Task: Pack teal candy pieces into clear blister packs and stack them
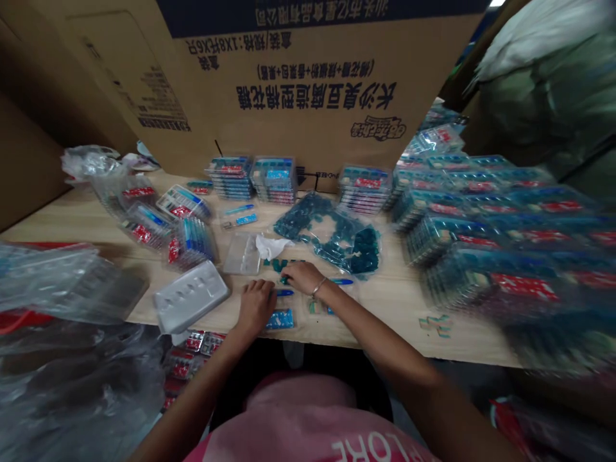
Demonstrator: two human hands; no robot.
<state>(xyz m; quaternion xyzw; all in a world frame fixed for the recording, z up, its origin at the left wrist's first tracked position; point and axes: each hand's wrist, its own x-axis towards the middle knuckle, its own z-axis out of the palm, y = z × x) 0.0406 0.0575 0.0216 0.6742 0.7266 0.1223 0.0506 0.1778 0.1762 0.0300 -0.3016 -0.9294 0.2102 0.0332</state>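
Two hands sit mid-frame on the worktop: left hand curled by a blue stick, right hand in a narrow grip at light, stiff teal pieces, best pinched by edges; any hold is unclear.

A large printed cardboard carton stands upright behind the light wood counter, with more plain cardboard on the left.
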